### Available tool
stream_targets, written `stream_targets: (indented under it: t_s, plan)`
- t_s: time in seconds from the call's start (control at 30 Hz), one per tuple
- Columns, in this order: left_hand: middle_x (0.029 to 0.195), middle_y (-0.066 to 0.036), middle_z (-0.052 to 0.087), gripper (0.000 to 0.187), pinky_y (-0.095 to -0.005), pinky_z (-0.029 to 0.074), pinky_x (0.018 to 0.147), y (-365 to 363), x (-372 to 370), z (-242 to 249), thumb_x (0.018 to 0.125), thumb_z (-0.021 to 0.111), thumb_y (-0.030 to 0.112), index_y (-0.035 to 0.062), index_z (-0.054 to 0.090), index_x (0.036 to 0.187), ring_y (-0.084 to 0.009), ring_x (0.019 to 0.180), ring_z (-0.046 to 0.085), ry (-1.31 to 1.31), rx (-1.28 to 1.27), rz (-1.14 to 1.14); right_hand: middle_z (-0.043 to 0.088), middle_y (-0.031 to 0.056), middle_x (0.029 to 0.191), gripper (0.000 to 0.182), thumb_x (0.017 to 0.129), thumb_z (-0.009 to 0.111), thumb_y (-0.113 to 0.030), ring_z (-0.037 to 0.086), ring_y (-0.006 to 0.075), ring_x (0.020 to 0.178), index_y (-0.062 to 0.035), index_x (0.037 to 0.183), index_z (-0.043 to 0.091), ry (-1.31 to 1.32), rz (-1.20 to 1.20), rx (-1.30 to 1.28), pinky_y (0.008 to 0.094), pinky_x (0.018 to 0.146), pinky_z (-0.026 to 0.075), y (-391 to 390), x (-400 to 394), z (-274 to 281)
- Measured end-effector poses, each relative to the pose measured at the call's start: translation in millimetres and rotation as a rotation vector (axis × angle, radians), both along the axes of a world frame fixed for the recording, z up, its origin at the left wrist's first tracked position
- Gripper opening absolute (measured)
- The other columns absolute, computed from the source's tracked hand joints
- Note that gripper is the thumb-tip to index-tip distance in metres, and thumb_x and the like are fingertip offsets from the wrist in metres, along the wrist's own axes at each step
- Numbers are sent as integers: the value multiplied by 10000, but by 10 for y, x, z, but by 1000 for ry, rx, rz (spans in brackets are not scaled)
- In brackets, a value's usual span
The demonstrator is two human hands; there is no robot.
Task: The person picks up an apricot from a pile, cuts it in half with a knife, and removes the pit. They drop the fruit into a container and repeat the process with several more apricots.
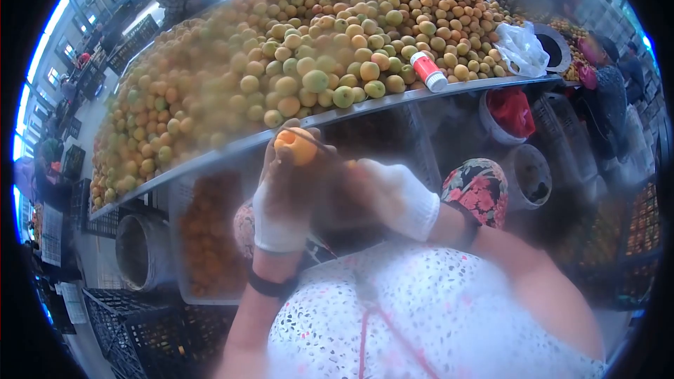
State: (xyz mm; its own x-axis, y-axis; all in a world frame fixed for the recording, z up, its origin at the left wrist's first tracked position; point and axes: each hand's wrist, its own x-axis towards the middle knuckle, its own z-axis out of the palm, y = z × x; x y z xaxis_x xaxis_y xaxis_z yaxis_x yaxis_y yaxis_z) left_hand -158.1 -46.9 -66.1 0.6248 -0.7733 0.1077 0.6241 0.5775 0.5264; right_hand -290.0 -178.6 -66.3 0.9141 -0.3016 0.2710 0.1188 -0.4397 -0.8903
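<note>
Both my hands wear white gloves with darkened fingers. My left hand (pixel 284 189) is wrapped round an orange apricot (pixel 298 146) that shows a dark opening in its flesh. Close on its right, my right hand (pixel 386 193) has its fingers closed and pointing toward the fruit; a blur hides what they hold. Beyond both hands a large heap of yellow, orange and green apricots (pixel 316 81) lies on a metal-edged table (pixel 365 105). A red and white bottle (pixel 427 71) rests at the heap's near edge.
Below the table's edge at left are a bin of orange fruit (pixel 209 238) and a white bucket (pixel 140 253). At right stand a bucket with red cloth (pixel 509 114) and another bucket (pixel 528 177). A plastic bag (pixel 521 49) lies on the table. People (pixel 607 84) are farther right.
</note>
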Motion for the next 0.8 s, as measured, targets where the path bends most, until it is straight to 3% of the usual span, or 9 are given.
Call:
stream_targets:
  t_s: [0.07,0.23,0.37,0.5,0.53,0.57,0.6,0.67,0.8]
  plan:
    - [1224,-167,598,450,-452,461,985,12,-50,63,970,614,296,37,510,1322,-302,1097,599,-39,4,-28,646,166,722,191,994,577,-195,667,241,648,-17,1063,588,-20,27,134,349,570,485,0,-5,-120]
    - [1198,-167,611,450,-448,455,988,-11,-167,134,992,570,336,29,506,1315,-318,1115,599,-148,49,-5,636,221,721,214,977,576,-226,652,416,709,-16,1018,564,-34,-90,-237,436,561,487,16,-65,26]
    - [1209,-169,606,467,-457,434,1025,-82,-207,184,1008,533,352,23,481,1336,-318,1142,589,-174,-53,-21,627,238,727,241,978,571,-250,638,435,729,-12,1010,557,-57,-146,-242,464,565,483,73,-62,65]
    - [1295,-184,573,465,-425,420,1087,-36,-261,30,1040,471,335,13,441,1375,-276,1217,564,-159,110,-64,659,100,793,235,1000,540,-268,666,254,717,-46,1058,593,-135,-24,-165,359,608,528,36,-210,125]
    - [1360,-186,537,468,-357,457,1065,-22,-255,107,1048,453,329,12,425,1391,-238,1214,575,-443,396,10,645,74,898,241,1019,500,-252,644,204,801,-37,1079,593,-67,-16,74,317,687,521,4,-220,57]
    - [1241,-118,581,428,-334,531,917,-74,-286,148,1021,519,361,50,471,1311,-206,1145,593,-333,229,71,630,48,1002,253,1037,460,-236,623,154,885,-29,1099,592,25,20,304,275,765,514,-24,-174,-8]
    - [1078,-76,606,397,-312,537,864,-181,-289,149,1005,549,377,71,506,1254,-194,1042,620,-160,28,53,645,91,905,247,1027,458,-208,644,230,798,-9,1108,580,49,26,340,314,696,527,39,-133,139]
    - [958,-42,584,371,-291,522,800,-259,-286,157,989,569,412,88,535,1164,-173,916,617,67,-101,-3,598,177,720,236,1019,402,-138,605,359,608,26,1091,555,-98,-99,-341,400,547,487,-1,11,0]
    - [927,-32,562,417,-250,475,719,-192,-378,152,963,576,499,110,544,1109,-121,807,562,110,-1,112,610,186,793,234,1009,424,-149,625,338,711,30,1079,556,3,-135,98,378,614,480,44,76,-201]
